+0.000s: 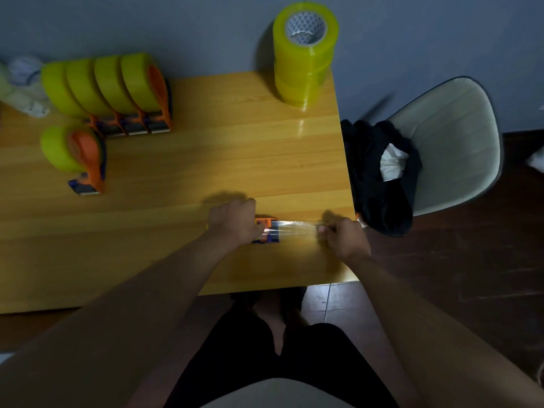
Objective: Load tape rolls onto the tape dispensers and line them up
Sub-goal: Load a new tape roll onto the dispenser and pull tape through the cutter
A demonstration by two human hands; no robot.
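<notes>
Head view, and the action sits at the near right of the yellow wooden table (206, 160): an orange-and-blue plastic tape dispenser (266, 231) lies flat there, mostly covered by the left hand (235, 222), whose fingers curl down over it and pin it in place. Out of its mouth runs a strip of clear tape (297, 228), stretched tight toward the right, where the right hand (343, 235) pinches the free end between thumb and fingers, just short of the table's right edge. That strip's long axis runs left to right, and the right hand is at its outer end, so any pull goes straight away from the dispenser; I'd judge this roll is being threaded or tested. Whether a roll sits under the left hand I can't tell.

Further out, at the far left, a row of four loaded dispensers with yellow-green rolls (112, 92) stands side by side, and a fifth loaded dispenser (76, 156) stands just nearer, apart from the row. At the far right, a stack of yellow-green tape rolls (304, 63) waits. Beyond the table, a pale chair (459, 136) holds dark cloth (376, 178).
</notes>
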